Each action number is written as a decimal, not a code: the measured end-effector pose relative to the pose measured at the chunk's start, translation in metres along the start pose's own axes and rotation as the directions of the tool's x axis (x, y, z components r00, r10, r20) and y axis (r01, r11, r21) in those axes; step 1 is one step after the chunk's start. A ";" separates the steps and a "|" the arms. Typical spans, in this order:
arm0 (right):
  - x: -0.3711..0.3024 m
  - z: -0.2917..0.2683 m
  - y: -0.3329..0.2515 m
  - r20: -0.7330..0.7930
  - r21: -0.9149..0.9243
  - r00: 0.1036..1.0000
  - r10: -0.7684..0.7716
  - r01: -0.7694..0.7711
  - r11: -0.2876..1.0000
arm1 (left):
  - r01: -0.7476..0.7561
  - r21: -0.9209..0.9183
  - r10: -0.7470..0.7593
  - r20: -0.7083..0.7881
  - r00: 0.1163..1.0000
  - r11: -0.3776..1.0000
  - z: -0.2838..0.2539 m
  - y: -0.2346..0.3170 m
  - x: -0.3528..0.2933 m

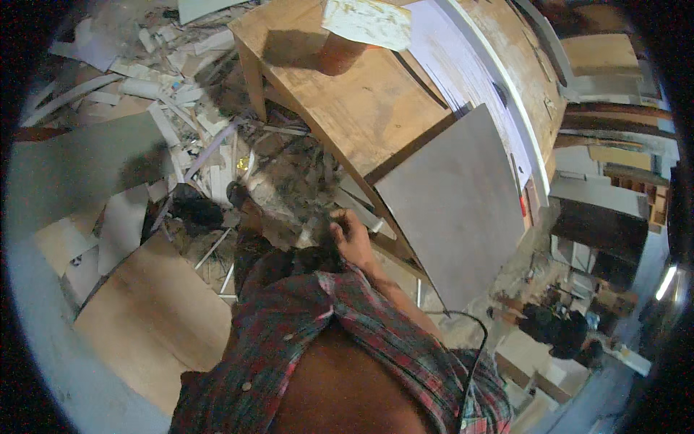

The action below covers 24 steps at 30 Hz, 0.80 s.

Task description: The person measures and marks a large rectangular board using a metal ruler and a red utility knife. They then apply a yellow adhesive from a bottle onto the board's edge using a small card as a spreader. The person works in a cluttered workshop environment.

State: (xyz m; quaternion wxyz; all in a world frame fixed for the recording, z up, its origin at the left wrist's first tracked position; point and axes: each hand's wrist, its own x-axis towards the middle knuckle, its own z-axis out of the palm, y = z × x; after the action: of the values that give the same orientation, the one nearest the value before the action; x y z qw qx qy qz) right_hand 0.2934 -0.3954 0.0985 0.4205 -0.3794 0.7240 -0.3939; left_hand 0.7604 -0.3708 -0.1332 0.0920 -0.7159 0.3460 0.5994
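Note:
My right hand (350, 237) hangs low in front of my body, beside the near edge of a wooden table (347, 108). Its fingers are loosely bent, with a gap between thumb and forefinger, and I see nothing held in it. Nearest to it, a flat dark grey panel (452, 206) lies on the table's right part, one corner jutting past the edge. At the table's far end stands a reddish-brown container-like thing (340, 56) with a white-smeared flat piece (369, 20) on top. My left hand is not in view.
Offcuts and strips (152, 87) litter the floor at the far left. Leaning or lying boards, one grey-green (79, 170) and one tan (155, 311), are on my left. A long white-edged strip (499, 79) runs along the table. Boxes (538, 362) stand at the lower right.

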 end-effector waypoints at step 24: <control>0.231 0.103 -0.047 -0.707 -0.504 0.695 0.132 -0.625 0.596 | -0.796 0.156 0.803 0.028 0.596 0.585 -0.278 0.585 0.129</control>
State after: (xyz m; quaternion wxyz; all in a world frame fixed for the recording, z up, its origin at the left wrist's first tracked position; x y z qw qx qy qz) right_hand 0.3143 -0.6435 0.0342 0.0628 -0.1907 0.9769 -0.0729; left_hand 0.6325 -1.0079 -0.0126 -0.1407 -0.4884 0.6771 0.5322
